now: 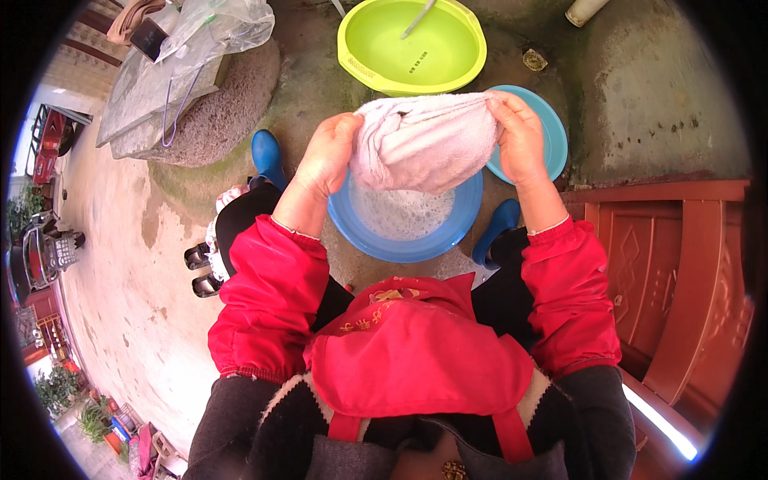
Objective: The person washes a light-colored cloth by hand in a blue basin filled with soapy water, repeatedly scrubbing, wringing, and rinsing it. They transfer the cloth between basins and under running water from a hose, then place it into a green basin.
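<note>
A pale pink cloth [427,144], fuzzy like a towel, is stretched between my two hands. My left hand [331,150] pinches its left end, and my right hand [521,137] grips the upper right corner. Folds run across the fabric, with a small dark spot near its top edge. Below the cloth stands a blue basin [405,255] of foamy water [402,213], partly hidden by it. Behind my right hand sits a turquoise basin [555,132], also partly covered from view.
Farther off is a yellow-green basin [345,57] of water with a grey stick-like handle [418,19] in it. A stone slab [162,105] at left bears a clear plastic bag [222,27] and a phone [149,39]. Red wooden doors [642,270] stand at right. Dark shoes [206,285] lie at left.
</note>
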`<state>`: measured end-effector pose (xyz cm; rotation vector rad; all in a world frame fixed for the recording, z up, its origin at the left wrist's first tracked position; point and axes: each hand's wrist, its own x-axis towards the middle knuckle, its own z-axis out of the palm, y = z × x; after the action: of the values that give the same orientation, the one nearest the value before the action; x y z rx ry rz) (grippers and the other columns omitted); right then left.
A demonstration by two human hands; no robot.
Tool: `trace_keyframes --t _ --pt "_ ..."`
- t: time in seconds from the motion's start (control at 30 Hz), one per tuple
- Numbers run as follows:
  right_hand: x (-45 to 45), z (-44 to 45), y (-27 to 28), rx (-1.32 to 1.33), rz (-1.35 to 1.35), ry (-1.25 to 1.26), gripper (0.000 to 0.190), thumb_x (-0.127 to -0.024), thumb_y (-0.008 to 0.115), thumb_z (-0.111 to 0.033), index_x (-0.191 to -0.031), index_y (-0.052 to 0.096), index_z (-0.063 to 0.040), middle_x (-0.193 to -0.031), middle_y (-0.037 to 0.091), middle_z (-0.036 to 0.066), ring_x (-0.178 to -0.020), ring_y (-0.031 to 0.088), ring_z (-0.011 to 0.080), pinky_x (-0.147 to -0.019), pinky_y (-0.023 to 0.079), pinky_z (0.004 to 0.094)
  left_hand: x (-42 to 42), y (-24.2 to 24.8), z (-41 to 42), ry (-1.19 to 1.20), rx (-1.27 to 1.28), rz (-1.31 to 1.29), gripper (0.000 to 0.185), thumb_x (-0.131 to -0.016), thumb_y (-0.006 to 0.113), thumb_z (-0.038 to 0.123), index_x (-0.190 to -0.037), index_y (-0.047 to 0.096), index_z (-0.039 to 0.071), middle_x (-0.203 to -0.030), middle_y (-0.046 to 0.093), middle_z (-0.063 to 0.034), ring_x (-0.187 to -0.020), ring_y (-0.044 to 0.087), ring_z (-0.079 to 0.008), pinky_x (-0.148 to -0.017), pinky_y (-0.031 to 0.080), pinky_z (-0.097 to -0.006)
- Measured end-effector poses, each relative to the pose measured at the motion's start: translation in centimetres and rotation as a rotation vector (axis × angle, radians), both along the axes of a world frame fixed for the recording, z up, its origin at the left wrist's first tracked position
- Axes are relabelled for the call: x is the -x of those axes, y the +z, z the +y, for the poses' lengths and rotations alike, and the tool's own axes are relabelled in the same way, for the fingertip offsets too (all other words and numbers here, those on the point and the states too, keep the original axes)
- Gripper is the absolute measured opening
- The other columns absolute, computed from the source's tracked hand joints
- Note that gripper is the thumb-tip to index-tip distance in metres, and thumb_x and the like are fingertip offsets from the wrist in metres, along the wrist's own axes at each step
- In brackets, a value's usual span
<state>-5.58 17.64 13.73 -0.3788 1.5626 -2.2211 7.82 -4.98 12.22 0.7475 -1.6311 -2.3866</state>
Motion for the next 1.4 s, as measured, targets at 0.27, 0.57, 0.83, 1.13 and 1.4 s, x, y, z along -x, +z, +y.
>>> trace_keyframes --t 0.27,0.57,0.83,1.13,1.4 --pt "1.4 1.4 -0.7 -0.091 0.144 -0.104 0.015 -0.091 0.054 -0.011 -0.098 0.062 0.000 -0.089 0.064 0.003 -0.079 0.059 0.0102 -0.073 0.046 0.0238 0.9 -2.0 -1.4 0.270 -0.030 0.136 0.030 -0.098 0.043 0.024 -0.108 0.055 -0.002 -0.106 0.061 -0.0108 -0.096 0.059 -0.0203 -0.088 0.047 -0.0331" --pt "3.8 1.2 -4.2 -0.178 -0.027 -0.213 0.016 -0.091 0.052 -0.012 -0.100 0.062 -0.002 -0.093 0.065 0.005 -0.084 0.060 0.0141 -0.075 0.048 0.0282 1.1 -8.0 -2.6 0.409 0.035 -0.038 0.027 -0.093 0.047 0.013 -0.119 0.046 0.006 -0.103 0.058 -0.0089 -0.091 0.058 -0.0206 -0.079 0.049 -0.0317" --pt "0.2 5.1 -28.8 -1.022 -0.092 0.012 0.051 -0.076 0.062 -0.016 -0.125 0.051 -0.005 -0.107 0.062 0.023 -0.099 0.060 0.0347 -0.086 0.046 0.0385 -3.2 -21.6 4.4 0.228 -0.053 -0.902 0.055 -0.081 0.056 0.012 -0.132 0.036 0.014 -0.127 0.047 -0.0125 -0.116 0.046 -0.0309 -0.088 0.040 -0.0549" --pt "-9.7 -0.3 -37.5 -1.399 0.124 0.160 0.067 -0.074 0.068 -0.023 -0.132 0.040 -0.007 -0.135 0.035 0.024 -0.124 0.035 0.0388 -0.103 0.032 0.0433 -4.8 -24.6 4.1 0.103 -0.275 -0.800 0.062 -0.085 0.059 0.021 -0.139 0.029 0.018 -0.138 0.038 -0.0117 -0.125 0.036 -0.0321 -0.093 0.036 -0.0548" --pt "-8.1 -5.8 -30.3 -0.399 -0.432 0.358 0.021 -0.079 0.060 -0.013 -0.099 0.059 -0.004 -0.085 0.061 0.003 -0.076 0.056 0.0132 -0.067 0.046 0.0270 -1.4 -25.5 4.8 0.054 -0.596 -0.767 0.057 -0.089 0.050 0.043 -0.136 0.037 0.013 -0.134 0.044 -0.0101 -0.120 0.043 -0.0317 -0.094 0.038 -0.0498"
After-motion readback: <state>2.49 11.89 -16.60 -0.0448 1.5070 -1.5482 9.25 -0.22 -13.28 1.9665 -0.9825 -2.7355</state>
